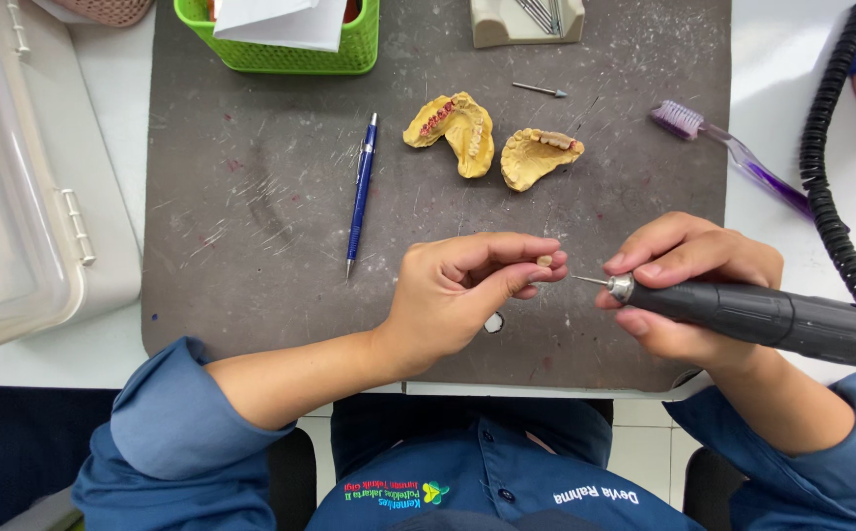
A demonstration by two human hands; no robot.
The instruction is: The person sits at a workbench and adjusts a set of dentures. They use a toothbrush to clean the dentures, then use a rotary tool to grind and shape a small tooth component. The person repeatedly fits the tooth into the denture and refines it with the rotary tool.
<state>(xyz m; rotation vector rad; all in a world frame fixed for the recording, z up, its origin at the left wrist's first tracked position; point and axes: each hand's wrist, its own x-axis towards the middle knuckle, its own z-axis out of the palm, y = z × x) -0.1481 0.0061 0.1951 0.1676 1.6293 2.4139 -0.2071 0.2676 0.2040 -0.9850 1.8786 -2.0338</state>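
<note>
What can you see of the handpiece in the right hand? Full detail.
The handpiece is a dark grey, matt, cylindrical rotary tool that lies nearly level. It has a silver metal collet at its left end and a thin bur pointing left toward the small pale piece pinched in the left hand. The right hand grips its front part. Its rear runs off the right edge, near a black coiled cord.

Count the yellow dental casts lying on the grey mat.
2: one yellow cast beside the blue pen, the other cast just right of it, nearer the purple toothbrush. None seems hidden.

Scuffed matt rubber mat (pixel 251 197), glossy plastic toothbrush (pixel 733 147)
</note>
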